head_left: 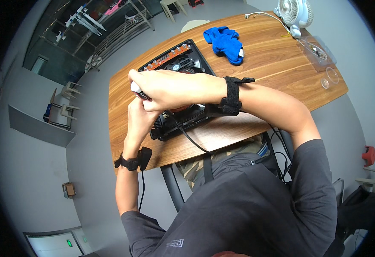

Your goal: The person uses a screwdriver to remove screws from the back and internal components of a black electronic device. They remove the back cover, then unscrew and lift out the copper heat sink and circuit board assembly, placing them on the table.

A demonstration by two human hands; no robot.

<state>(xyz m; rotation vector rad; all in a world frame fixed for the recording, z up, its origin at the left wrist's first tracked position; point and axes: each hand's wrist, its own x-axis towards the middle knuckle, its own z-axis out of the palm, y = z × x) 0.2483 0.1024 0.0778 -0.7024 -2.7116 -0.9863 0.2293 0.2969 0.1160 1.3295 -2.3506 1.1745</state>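
My right hand (170, 89) reaches across to the left, its fingers wrapped round a small handle (139, 91) with a white end and a dark ribbed grip. What kind of tool it is, I cannot tell. Just below and touching it, my left hand (142, 118) is closed, and what its fingers hold is hidden by the right hand. Both hands are over an open black tool case (202, 60). Along the case's far left side runs an orange strip (168, 58) of shiny metal sockets. Black parts (181, 64) lie inside, partly covered by my right forearm.
A blue cloth (226, 45) lies crumpled beyond the case on the wooden table (264, 55). At the far right are a white fan (294, 15), a clear plastic tray (318, 51) and a clear round lid (332, 75). A black cable (191, 139) crosses the near edge.
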